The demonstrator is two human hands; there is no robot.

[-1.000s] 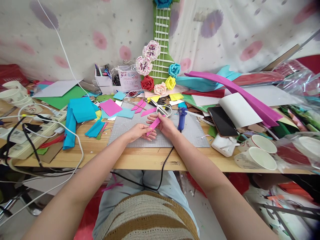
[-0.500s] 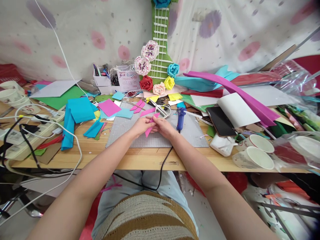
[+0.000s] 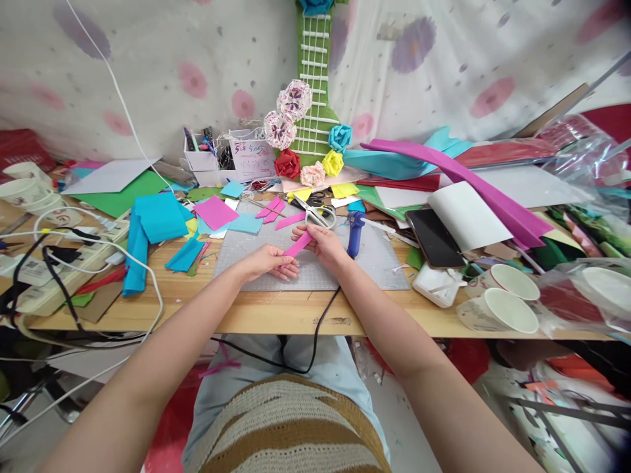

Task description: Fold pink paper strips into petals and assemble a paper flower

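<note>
A strip of pink paper (image 3: 298, 246) is stretched at a slant between my two hands, above the grey cutting mat (image 3: 236, 266). My left hand (image 3: 273, 261) pinches its lower end, with the other fingers loosely extended. The upper end is gripped by my right hand (image 3: 318, 243) between thumb and fingers. Just beyond the right hand lie scissors (image 3: 315, 213) with light handles. A blue glue gun (image 3: 355, 235) stands to the right of that hand. More pink paper pieces (image 3: 271, 209) rest at the mat's far edge.
Behind the mat stands a green guitar-shaped decoration (image 3: 315, 98) with paper flowers. Blue paper (image 3: 158, 220) and a power strip (image 3: 73, 263) with cables lie left. A phone (image 3: 434, 238), a white box (image 3: 436, 286) and paper cups (image 3: 500, 312) sit right. A black cord (image 3: 323, 322) hangs over the table edge.
My hands have moved apart, the left one down and to the left. The pink paper, folded to a point between the fingers before, now shows as a straight strip.
</note>
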